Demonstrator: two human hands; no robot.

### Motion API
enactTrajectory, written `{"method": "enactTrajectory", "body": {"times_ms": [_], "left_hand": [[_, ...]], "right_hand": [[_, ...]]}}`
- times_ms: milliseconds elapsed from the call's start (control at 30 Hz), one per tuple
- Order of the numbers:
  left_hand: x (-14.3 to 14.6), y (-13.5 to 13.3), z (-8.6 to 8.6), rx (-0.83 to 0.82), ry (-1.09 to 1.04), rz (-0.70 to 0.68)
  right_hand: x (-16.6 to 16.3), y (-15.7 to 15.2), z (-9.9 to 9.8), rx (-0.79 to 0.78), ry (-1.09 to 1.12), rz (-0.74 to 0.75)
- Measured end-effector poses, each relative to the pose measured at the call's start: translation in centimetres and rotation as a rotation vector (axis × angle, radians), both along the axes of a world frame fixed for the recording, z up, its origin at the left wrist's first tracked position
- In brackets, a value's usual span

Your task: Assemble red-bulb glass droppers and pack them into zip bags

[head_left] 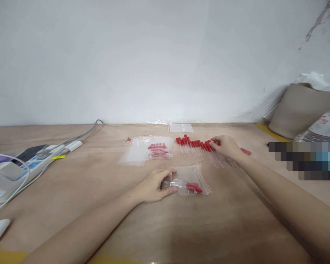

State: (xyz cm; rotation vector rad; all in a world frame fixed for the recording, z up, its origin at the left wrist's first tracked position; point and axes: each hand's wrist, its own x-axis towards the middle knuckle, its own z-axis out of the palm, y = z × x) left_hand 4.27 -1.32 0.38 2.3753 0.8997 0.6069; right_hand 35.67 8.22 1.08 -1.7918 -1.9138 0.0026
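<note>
My left hand (pixel 157 185) pinches the open end of a small clear zip bag (pixel 191 179) lying on the wooden table (pixel 214 223). Inside the bag lie a few glass droppers with red rubber bulbs (pixel 194 187). My right hand (pixel 227 146) reaches forward to a row of several red-bulbed droppers (pixel 194 146) spread on the table. Its fingertips close on the red bulbs at the row's right part. A single dropper bulb (pixel 246 151) shows just right of that hand.
A filled bag of droppers (pixel 159 150) lies on a stack of empty zip bags (pixel 133 154). Another empty bag (pixel 180 127) sits by the wall. A power strip with cables (pixel 35 161) is at left; a beige bag (pixel 302 110) and plastic packages at right.
</note>
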Motion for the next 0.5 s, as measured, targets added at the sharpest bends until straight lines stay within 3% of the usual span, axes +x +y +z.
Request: {"method": "enactTrajectory", "body": {"times_ms": [133,267,400,500], "left_hand": [[0.0,-0.1,0.2,-0.012,0.017,0.014],[-0.1,-0.2,0.2,-0.025,0.034,0.023],[-0.1,0.0,-0.1,0.057,0.019,-0.046],[-0.1,0.1,-0.3,0.090,0.035,-0.080]], "right_hand": [[-2.0,1.3,-0.6,-0.050,-0.152,-0.068],[-2.8,1.4,-0.7,-0.037,-0.132,-0.124],[-1.9,0.2,0.3,0.077,0.039,-0.125],[-1.1,-1.9,1.1,0.194,0.359,-0.050]]}}
